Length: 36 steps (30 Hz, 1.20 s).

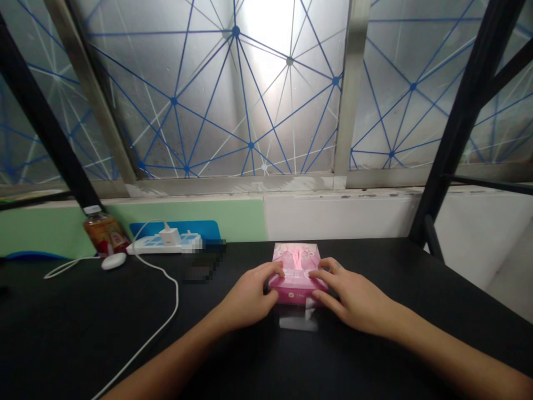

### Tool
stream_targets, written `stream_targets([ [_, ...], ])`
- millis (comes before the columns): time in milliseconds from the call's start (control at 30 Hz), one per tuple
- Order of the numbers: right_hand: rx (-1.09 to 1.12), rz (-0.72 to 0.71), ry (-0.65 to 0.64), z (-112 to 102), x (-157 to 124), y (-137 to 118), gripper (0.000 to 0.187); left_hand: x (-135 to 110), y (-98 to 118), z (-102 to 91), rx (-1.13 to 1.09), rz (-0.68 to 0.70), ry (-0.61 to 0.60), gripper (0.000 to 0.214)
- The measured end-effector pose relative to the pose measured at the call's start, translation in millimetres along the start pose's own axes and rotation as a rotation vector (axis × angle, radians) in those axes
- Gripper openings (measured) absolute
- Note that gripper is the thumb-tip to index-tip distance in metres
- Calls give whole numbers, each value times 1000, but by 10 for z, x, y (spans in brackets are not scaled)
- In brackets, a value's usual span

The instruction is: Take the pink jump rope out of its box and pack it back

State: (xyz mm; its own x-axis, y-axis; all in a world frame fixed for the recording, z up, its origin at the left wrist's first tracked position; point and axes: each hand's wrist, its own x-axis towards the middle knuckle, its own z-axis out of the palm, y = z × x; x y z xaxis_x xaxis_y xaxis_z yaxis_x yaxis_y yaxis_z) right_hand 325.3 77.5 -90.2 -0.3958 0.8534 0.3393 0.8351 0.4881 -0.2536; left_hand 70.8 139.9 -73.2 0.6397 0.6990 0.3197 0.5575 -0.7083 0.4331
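The pink box (296, 274) lies flat on the black table (233, 361), between the two hands. The left hand (250, 294) touches its left side and the right hand (361, 303) its right side; in each, thumb and fingers are spread apart, and I cannot tell if they press firmly. The box looks closed, so I judge that opening is not done, if it is wanted. In front lies a shiny clear strip (298, 323), maybe film; whether wrapping remains is unclear.

The box (296, 276) sits on the desk (250, 361) (power strip (153, 246) left).
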Motion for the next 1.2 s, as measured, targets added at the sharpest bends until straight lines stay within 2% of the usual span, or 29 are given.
stream_targets([
  [167,72,-17,-20,-53,-9,49,45,-27,-5,-107,36,129,-110,40],
  [300,73,3,-24,-94,-6,87,32,-25,5,-145,80,201,-154,33],
  [533,-206,-17,-48,-91,-4,31,32,-5,28,-78,84,155,-128,29],
  [700,-187,-9,-29,-115,-10,-27,31,-22,76,-129,90,136,-141,29],
  [867,-284,13,-74,-93,-6,-25,32,-15,65,-122,85,145,-142,30],
  [1067,-151,-15,-34,-142,-1,-23,27,-21,30,-131,85,128,-142,32],
  [1200,-254,-25,-28,-174,4,-2,25,-19,50,-107,70,129,-146,31],
])
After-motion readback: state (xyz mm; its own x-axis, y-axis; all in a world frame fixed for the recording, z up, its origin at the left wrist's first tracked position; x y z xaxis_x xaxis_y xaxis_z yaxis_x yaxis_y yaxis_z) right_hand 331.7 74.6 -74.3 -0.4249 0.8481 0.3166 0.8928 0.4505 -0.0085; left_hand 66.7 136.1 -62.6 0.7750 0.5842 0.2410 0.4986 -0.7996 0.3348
